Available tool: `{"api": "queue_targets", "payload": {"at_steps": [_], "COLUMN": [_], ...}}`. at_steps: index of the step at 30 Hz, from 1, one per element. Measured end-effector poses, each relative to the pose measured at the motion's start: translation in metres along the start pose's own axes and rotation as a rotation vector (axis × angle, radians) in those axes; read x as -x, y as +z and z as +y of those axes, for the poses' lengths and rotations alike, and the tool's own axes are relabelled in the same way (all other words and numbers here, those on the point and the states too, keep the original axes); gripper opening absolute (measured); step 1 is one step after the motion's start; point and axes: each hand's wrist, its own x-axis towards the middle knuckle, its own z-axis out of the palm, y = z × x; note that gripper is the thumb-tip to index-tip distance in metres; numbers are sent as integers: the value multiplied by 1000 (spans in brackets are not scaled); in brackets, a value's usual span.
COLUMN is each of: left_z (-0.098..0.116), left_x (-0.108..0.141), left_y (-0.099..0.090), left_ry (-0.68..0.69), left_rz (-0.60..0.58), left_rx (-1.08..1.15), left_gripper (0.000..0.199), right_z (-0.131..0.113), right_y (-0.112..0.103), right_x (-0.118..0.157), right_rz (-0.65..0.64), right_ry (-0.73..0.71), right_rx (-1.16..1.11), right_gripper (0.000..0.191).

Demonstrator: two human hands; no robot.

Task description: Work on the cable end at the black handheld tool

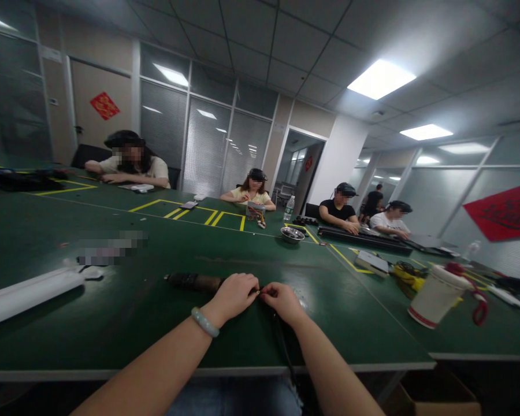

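A dark rod-shaped tool (195, 282) with a small light tip at its left end lies on the green table (164, 332). My left hand (236, 290), with a pale bangle on its wrist, is wrapped around the tool's right end. Close beside it, my right hand (281, 297) is closed, thumb and finger pinched together. A tiny shiny bit shows between the hands, but what the right fingers hold is too small to make out. Below the right hand, a black cord (283, 341) runs down over the table's front edge; its upper end is hidden.
A white roll (34, 294) lies at left. On the right stand a large cup (437, 294) with a red handle and a white box (371, 263). Farther back are a metal bowl (292, 234) and a water bottle (289, 208). Several people sit along the far side.
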Motion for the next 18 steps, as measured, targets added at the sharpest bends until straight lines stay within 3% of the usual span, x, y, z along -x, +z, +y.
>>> {"api": "queue_targets", "payload": {"at_steps": [18], "left_z": [-1], "left_x": [0], "left_y": [1], "left_ry": [-11], "left_rz": [-20], "left_rx": [5], "left_gripper": [10], "right_z": [4], "right_y": [1], "right_x": [0], "right_rz": [4], "right_ry": [0], "right_rx": [-39], "right_gripper": [17]}}
